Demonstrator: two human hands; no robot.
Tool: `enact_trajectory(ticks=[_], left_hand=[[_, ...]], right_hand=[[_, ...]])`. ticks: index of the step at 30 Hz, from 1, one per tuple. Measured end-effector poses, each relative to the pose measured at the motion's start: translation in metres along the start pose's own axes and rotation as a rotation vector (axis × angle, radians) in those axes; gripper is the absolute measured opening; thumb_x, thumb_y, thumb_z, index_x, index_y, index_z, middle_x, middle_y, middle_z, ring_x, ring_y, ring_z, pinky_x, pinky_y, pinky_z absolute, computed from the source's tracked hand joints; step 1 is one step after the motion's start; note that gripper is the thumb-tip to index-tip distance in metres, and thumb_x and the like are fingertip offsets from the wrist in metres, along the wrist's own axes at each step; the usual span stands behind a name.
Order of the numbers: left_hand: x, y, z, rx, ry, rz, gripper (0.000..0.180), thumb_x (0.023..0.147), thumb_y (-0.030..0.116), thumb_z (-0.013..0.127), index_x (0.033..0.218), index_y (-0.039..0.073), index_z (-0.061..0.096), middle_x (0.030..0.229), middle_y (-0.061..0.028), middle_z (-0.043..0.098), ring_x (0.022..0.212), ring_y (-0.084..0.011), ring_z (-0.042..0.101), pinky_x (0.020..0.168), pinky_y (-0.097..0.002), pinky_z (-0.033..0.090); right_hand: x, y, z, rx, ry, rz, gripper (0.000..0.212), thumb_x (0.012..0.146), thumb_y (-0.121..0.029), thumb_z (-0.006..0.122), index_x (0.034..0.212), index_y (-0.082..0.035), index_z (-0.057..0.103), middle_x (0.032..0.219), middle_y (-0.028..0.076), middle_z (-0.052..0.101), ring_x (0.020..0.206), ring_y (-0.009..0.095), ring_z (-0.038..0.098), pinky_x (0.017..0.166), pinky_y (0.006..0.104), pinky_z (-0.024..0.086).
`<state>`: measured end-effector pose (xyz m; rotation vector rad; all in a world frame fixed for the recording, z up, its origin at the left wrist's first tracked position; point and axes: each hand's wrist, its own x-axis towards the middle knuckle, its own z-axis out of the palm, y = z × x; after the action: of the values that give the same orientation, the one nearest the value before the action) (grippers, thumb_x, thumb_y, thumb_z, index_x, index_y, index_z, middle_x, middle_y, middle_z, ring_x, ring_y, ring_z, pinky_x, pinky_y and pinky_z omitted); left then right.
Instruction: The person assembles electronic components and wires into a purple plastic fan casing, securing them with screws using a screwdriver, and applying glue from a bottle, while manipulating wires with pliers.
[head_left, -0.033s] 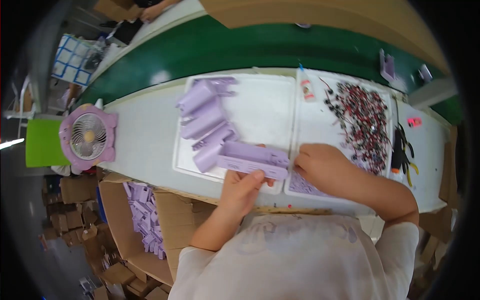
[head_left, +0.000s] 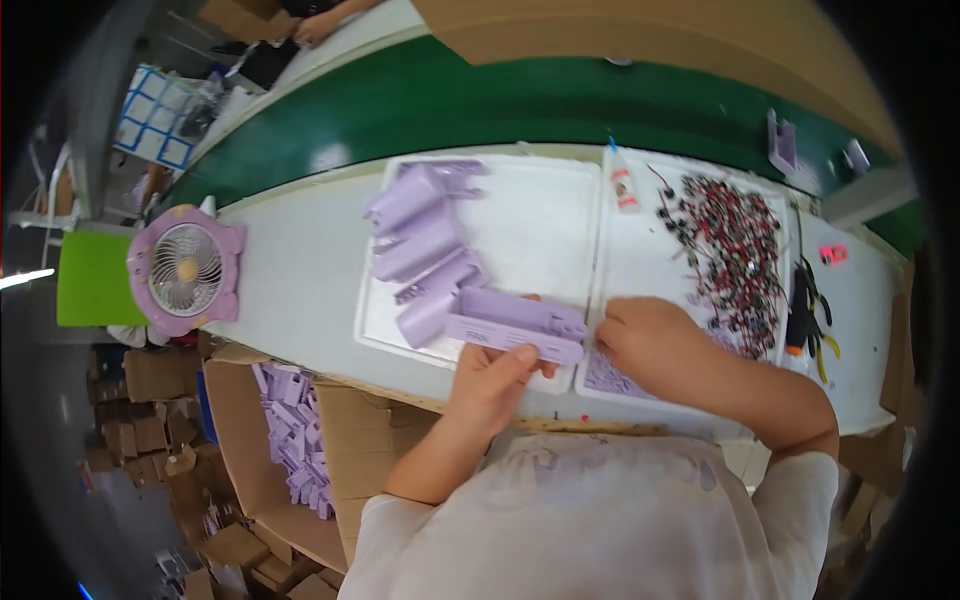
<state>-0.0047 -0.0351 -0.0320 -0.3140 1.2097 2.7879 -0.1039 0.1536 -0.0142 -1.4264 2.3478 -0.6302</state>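
My left hand [head_left: 490, 385] grips a long, hollow light-purple plastic housing [head_left: 520, 325], thumb on its near wall and fingers underneath. The housing's open side faces up, and small moulded posts show inside its right end. Just beyond that end is my right hand [head_left: 645, 335], its fingers curled together in a pinch; whatever they hold is hidden. Small purple plastic parts [head_left: 610, 378] lie in a tray beneath my right hand. To the left of the held housing, several similar purple housings [head_left: 420, 240] rest in a row on a white tray [head_left: 535, 220].
A second white tray [head_left: 640, 240] holds a heap of red-and-black wired components [head_left: 730, 260] and a small bottle [head_left: 624, 188]. Pliers [head_left: 822, 325] lie at the right. A purple fan [head_left: 187, 268] stands far left. Below the table edge, a cardboard box [head_left: 235, 440] contains more purple parts.
The whole scene sits slightly further right and lower in the picture. Both hands and the housing keep nearly the same positions relative to each other.
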Motion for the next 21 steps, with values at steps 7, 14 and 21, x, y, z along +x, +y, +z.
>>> enact_trajectory(ticks=[7,14,21], left_hand=[[-0.007,-0.003,0.009,0.014,0.0,-0.02,0.044,0.083,0.009,0.058,0.123,0.001,0.042,0.103,-0.0097,0.058,0.082,-0.0166,0.053,0.072,-0.0313,0.043],[-0.004,-0.006,0.011,0.012,-0.026,-0.056,0.043,0.083,0.009,0.058,0.122,0.002,0.043,0.105,-0.0097,0.058,0.083,-0.0164,0.053,0.071,-0.0312,0.043],[-0.007,-0.006,0.005,0.005,-0.011,-0.053,0.048,0.082,0.018,0.059,0.124,0.001,0.042,0.111,-0.0112,0.057,0.099,-0.0212,0.055,0.079,-0.0347,0.045]], right_hand=[[-0.011,-0.002,0.004,-0.089,0.038,-0.131,0.013,0.065,-0.004,0.058,0.077,0.0,0.055,0.079,0.011,0.051,0.076,0.027,0.054,0.068,0.0364,0.045],[-0.007,0.001,0.008,-0.087,0.063,-0.272,0.013,0.071,-0.006,0.054,0.082,0.0,0.057,0.079,0.011,0.051,0.079,0.027,0.054,0.069,0.0356,0.045],[-0.011,0.002,-0.001,0.003,0.163,-0.116,0.01,0.072,-0.004,0.056,0.081,-0.001,0.059,0.079,0.01,0.053,0.073,0.025,0.055,0.065,0.0361,0.046]])
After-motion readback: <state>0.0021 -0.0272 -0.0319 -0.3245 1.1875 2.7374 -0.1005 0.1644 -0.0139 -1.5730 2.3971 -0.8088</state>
